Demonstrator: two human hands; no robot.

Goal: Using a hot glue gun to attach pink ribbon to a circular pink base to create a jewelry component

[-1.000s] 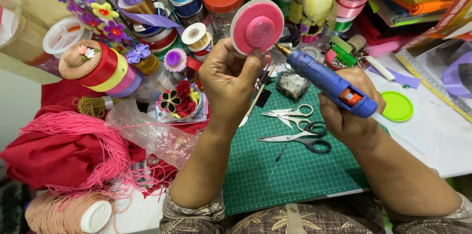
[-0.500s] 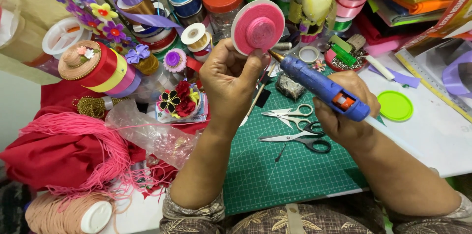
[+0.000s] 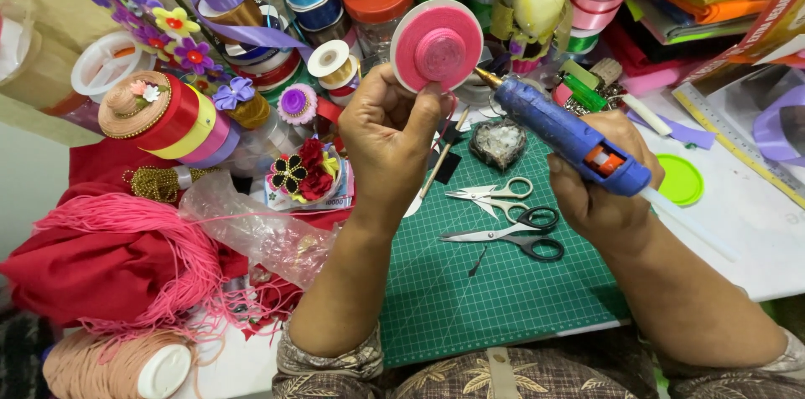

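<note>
A crinkled clear plastic bag point(image 3: 251, 227) is lying at the table's left; a red-and-yellow printed box point(image 3: 776, 18) is leaning at the far right.

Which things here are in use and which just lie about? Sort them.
In use: left hand holding pink disc; right hand holding blue glue gun.
Lying about: scissors, green lid, ribbon spools, cutting mat.

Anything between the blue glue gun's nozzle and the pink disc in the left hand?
Nothing visible. The blue glue gun in the right hand has its brass nozzle tip at the lower right edge of the round pink cord-wound disc, which the left hand holds up.
</note>
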